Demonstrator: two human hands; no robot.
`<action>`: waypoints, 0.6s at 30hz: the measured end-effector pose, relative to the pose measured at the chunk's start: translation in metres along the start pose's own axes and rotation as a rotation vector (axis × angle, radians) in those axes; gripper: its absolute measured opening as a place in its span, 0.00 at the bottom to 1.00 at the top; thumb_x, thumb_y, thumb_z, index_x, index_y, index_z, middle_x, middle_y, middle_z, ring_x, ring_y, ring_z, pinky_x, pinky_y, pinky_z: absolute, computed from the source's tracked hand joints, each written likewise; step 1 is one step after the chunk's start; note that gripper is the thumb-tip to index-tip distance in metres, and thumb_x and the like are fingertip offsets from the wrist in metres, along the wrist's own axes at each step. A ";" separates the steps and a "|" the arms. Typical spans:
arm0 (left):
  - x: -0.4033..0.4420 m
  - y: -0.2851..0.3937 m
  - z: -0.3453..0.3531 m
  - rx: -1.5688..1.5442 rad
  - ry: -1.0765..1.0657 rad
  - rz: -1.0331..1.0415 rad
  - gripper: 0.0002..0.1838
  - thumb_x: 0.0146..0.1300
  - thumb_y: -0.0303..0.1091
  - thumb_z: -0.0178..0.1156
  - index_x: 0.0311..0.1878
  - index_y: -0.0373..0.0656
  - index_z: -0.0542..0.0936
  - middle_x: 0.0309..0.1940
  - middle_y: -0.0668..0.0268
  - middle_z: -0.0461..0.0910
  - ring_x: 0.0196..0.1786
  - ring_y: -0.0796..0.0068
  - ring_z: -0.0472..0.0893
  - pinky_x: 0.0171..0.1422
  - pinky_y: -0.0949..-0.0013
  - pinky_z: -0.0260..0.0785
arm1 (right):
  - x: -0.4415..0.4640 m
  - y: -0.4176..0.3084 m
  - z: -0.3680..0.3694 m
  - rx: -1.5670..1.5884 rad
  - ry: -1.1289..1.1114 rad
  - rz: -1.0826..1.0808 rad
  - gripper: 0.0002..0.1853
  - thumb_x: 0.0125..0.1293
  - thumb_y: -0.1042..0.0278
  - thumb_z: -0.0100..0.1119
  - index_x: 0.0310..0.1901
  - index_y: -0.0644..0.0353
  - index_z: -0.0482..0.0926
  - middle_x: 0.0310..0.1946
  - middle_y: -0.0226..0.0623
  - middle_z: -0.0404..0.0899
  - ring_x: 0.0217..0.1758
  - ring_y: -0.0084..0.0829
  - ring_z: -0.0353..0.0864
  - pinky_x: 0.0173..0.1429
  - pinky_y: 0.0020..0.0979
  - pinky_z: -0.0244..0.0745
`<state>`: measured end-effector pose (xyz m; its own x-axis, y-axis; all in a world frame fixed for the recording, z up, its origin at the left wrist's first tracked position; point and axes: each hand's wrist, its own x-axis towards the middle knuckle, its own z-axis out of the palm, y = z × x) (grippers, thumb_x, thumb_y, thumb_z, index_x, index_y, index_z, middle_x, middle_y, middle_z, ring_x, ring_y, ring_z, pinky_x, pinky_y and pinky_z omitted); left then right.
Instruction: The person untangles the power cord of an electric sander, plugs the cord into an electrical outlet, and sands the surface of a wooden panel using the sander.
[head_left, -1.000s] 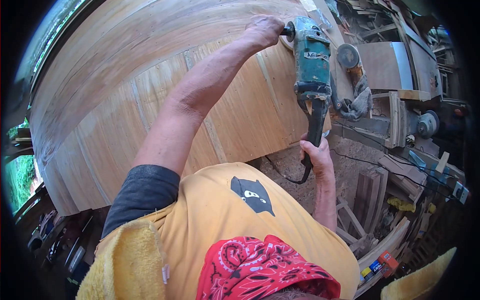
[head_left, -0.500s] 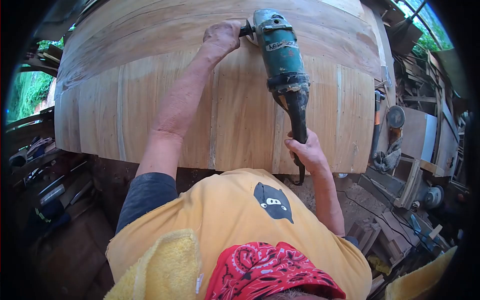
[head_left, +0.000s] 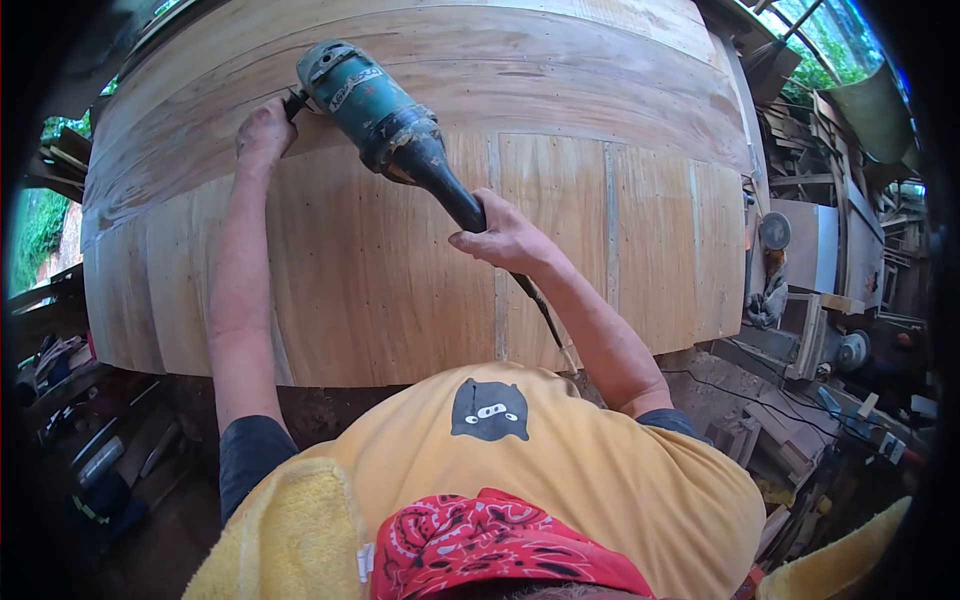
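Note:
A large green and black angle grinder (head_left: 372,108) lies slantwise over the wooden panel (head_left: 380,270), its head at the upper left. My left hand (head_left: 264,130) is closed around the black side handle (head_left: 294,102) by the head. Farther back, my right hand (head_left: 506,238) wraps the black rear grip, thumb on the near side. A power cord (head_left: 545,310) trails from the grip toward my body. The disc under the head is hidden by the tool. Pale strips of filler and small nail marks show on the planks.
On the right edge lies a second grinder (head_left: 774,235) with a round disc. Beyond it are stacked wood scraps (head_left: 830,150), another disc tool (head_left: 853,350) and black cables (head_left: 745,402) on the floor. Dark clutter (head_left: 100,470) fills the lower left.
Both hands have carried the grinder leftward across the panel. Its rear grip has swung out to the right, so the body now slants. The right hand has moved up and left, away from my torso.

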<state>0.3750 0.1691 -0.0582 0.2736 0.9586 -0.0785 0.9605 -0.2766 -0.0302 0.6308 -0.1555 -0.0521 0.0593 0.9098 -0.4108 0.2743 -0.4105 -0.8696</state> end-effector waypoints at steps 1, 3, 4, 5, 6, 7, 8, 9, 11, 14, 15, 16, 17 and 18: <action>0.005 0.005 0.001 -0.016 0.008 0.016 0.16 0.66 0.35 0.59 0.56 0.47 0.84 0.53 0.50 0.87 0.59 0.49 0.86 0.63 0.49 0.78 | 0.002 0.001 -0.005 -0.008 -0.003 0.032 0.25 0.58 0.56 0.71 0.48 0.66 0.75 0.35 0.42 0.78 0.41 0.37 0.80 0.49 0.37 0.76; 0.014 0.024 0.000 -0.041 0.021 0.043 0.16 0.66 0.35 0.59 0.56 0.47 0.84 0.53 0.51 0.87 0.58 0.49 0.86 0.63 0.49 0.78 | 0.001 0.000 -0.018 -0.018 -0.017 0.097 0.24 0.58 0.58 0.69 0.49 0.66 0.75 0.34 0.43 0.78 0.42 0.38 0.80 0.51 0.39 0.76; 0.021 0.040 0.001 -0.050 0.024 0.067 0.16 0.66 0.35 0.58 0.56 0.46 0.84 0.53 0.50 0.87 0.58 0.49 0.86 0.62 0.49 0.78 | -0.002 0.001 -0.031 -0.053 0.032 0.084 0.20 0.58 0.61 0.66 0.47 0.65 0.74 0.32 0.40 0.77 0.38 0.34 0.79 0.45 0.36 0.76; 0.027 0.063 -0.002 -0.057 0.023 0.091 0.16 0.66 0.35 0.58 0.56 0.46 0.84 0.53 0.50 0.87 0.58 0.49 0.86 0.62 0.50 0.78 | -0.005 0.001 -0.048 -0.026 0.047 0.120 0.20 0.58 0.62 0.66 0.47 0.65 0.74 0.31 0.38 0.76 0.36 0.32 0.79 0.43 0.36 0.76; 0.031 0.088 -0.006 -0.060 0.019 0.117 0.16 0.66 0.35 0.58 0.56 0.46 0.84 0.53 0.50 0.87 0.58 0.49 0.86 0.62 0.50 0.79 | -0.011 0.000 -0.067 0.006 0.060 0.159 0.19 0.58 0.62 0.66 0.46 0.64 0.74 0.30 0.37 0.76 0.34 0.31 0.78 0.40 0.35 0.75; 0.037 0.116 -0.012 -0.063 0.007 0.140 0.16 0.67 0.35 0.58 0.56 0.46 0.84 0.52 0.50 0.87 0.58 0.49 0.86 0.62 0.50 0.79 | -0.015 0.005 -0.086 0.040 0.076 0.197 0.18 0.58 0.62 0.66 0.45 0.64 0.74 0.29 0.35 0.75 0.32 0.29 0.78 0.38 0.34 0.75; 0.042 0.146 -0.014 -0.065 -0.007 0.163 0.16 0.67 0.35 0.57 0.55 0.45 0.84 0.52 0.50 0.87 0.58 0.49 0.86 0.61 0.50 0.79 | -0.015 0.025 -0.102 0.037 0.109 0.169 0.16 0.58 0.65 0.65 0.43 0.62 0.73 0.27 0.31 0.73 0.26 0.24 0.75 0.31 0.32 0.72; 0.052 0.174 -0.012 -0.053 0.014 0.211 0.16 0.67 0.35 0.57 0.56 0.45 0.84 0.52 0.50 0.87 0.58 0.49 0.86 0.61 0.50 0.79 | -0.023 0.022 -0.118 0.051 0.140 0.250 0.15 0.58 0.65 0.65 0.42 0.61 0.72 0.25 0.29 0.73 0.25 0.23 0.75 0.29 0.31 0.72; 0.064 0.237 -0.011 -0.053 0.026 0.319 0.17 0.68 0.35 0.56 0.56 0.45 0.84 0.52 0.50 0.87 0.58 0.49 0.86 0.61 0.49 0.79 | -0.040 0.048 -0.149 0.120 0.205 0.227 0.14 0.58 0.66 0.65 0.42 0.60 0.73 0.25 0.28 0.73 0.24 0.21 0.75 0.28 0.30 0.71; 0.077 0.339 -0.014 -0.086 0.036 0.470 0.20 0.67 0.32 0.57 0.61 0.47 0.83 0.54 0.53 0.87 0.59 0.50 0.86 0.60 0.49 0.80 | -0.071 0.082 -0.193 0.183 0.347 0.231 0.13 0.58 0.67 0.66 0.42 0.58 0.74 0.24 0.27 0.74 0.24 0.21 0.74 0.27 0.29 0.70; 0.063 0.371 -0.033 -0.110 -0.020 0.489 0.20 0.66 0.31 0.58 0.61 0.48 0.84 0.55 0.55 0.87 0.59 0.52 0.87 0.60 0.50 0.80 | -0.083 0.086 -0.206 0.224 0.388 0.229 0.12 0.58 0.68 0.66 0.42 0.57 0.74 0.24 0.27 0.74 0.23 0.21 0.75 0.27 0.29 0.70; 0.068 0.399 -0.028 -0.113 -0.019 0.561 0.19 0.65 0.30 0.59 0.59 0.50 0.86 0.55 0.55 0.87 0.59 0.54 0.87 0.60 0.52 0.81 | -0.093 0.093 -0.216 0.253 0.426 0.241 0.12 0.58 0.70 0.65 0.42 0.57 0.74 0.24 0.27 0.74 0.23 0.21 0.75 0.27 0.29 0.70; 0.054 0.421 -0.040 -0.133 -0.053 0.581 0.18 0.66 0.30 0.59 0.57 0.51 0.87 0.55 0.57 0.88 0.59 0.57 0.87 0.60 0.54 0.81 | -0.103 0.103 -0.222 0.250 0.478 0.248 0.12 0.58 0.72 0.65 0.43 0.59 0.75 0.25 0.27 0.74 0.23 0.20 0.75 0.26 0.28 0.70; 0.072 0.450 -0.013 -0.140 0.003 0.620 0.12 0.64 0.32 0.61 0.49 0.53 0.88 0.44 0.55 0.89 0.49 0.53 0.89 0.52 0.51 0.82 | -0.114 0.106 -0.224 0.262 0.506 0.237 0.13 0.59 0.73 0.64 0.45 0.62 0.75 0.24 0.27 0.75 0.23 0.20 0.75 0.27 0.28 0.70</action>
<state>0.8275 0.1150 -0.0650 0.7812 0.6232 -0.0364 0.6208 -0.7694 0.1507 0.8680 -0.2888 -0.0362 0.5556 0.6819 -0.4758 -0.0436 -0.5476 -0.8356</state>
